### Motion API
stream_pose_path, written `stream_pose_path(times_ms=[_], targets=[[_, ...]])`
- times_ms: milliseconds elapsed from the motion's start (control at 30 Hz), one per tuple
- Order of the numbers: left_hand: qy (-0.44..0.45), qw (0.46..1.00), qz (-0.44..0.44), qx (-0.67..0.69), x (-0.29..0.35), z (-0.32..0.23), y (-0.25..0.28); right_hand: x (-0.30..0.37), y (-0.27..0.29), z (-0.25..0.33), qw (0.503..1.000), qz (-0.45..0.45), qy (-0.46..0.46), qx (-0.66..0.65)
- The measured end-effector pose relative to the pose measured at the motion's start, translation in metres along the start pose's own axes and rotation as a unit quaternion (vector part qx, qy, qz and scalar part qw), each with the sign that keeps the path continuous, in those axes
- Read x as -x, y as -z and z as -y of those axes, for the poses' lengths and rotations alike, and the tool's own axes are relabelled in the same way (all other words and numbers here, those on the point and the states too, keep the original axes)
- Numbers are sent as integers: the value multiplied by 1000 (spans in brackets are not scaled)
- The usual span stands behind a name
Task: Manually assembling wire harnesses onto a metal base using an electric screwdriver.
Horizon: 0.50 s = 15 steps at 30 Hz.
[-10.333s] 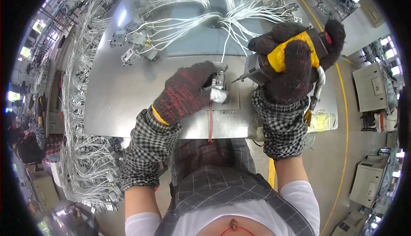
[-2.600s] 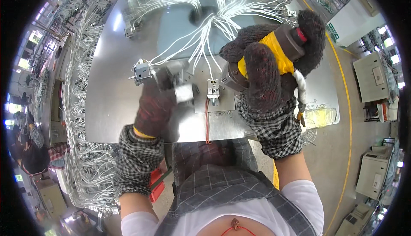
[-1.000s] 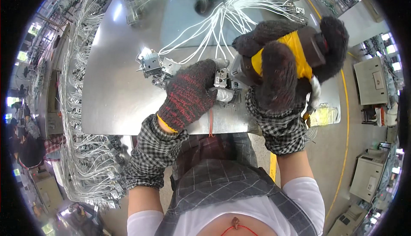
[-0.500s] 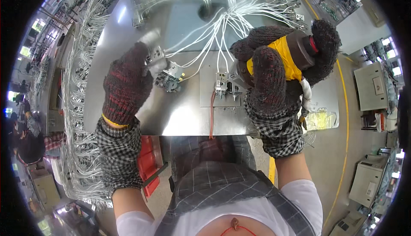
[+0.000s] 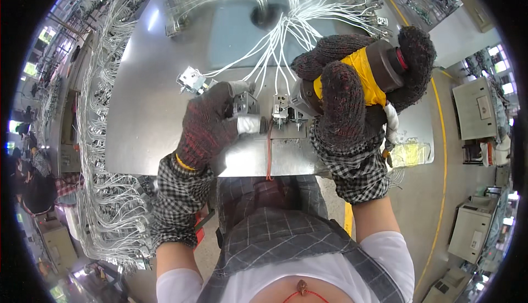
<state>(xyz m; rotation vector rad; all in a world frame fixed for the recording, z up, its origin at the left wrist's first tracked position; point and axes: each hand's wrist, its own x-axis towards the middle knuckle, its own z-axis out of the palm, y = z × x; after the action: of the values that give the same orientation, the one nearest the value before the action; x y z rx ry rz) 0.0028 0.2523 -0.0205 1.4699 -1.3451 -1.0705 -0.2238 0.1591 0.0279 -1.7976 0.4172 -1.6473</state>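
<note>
My left hand, in a dark knitted glove with white-wrapped thumb and fingertip, grips a small boxy metal fitting low over the metal table. In my right hand, gloved the same way, is a dark cylindrical power tool wrapped in yellow tape, red near its end. The tool's front lies close beside another metal fitting with white wires. That fitting stands on a small plate by a reddish cord; whether the tool touches it is hard to tell. Left of my left hand rests a third wired fitting.
White wires fan out across the shiny table, with more metal fittings at the far edge. Many wired pieces hang on a rack at left. A yellow-labelled clear packet lies at the table's right. Pale cabinets stand farther right.
My left hand has moved right from the left-hand fittings and now grips one near the middle. One fitting now rests alone at left. My right hand and the tool have barely shifted.
</note>
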Motion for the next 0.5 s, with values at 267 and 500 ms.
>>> stream_pose_path(times_ms=[267,500], targets=[[-188,963,-44,-188,-5,-22,-24,-11,3,2,993,-85,-14,-77],[-91,995,-37,-13,-19,-20,-25,-39,34,-2,983,-135,70,-103]])
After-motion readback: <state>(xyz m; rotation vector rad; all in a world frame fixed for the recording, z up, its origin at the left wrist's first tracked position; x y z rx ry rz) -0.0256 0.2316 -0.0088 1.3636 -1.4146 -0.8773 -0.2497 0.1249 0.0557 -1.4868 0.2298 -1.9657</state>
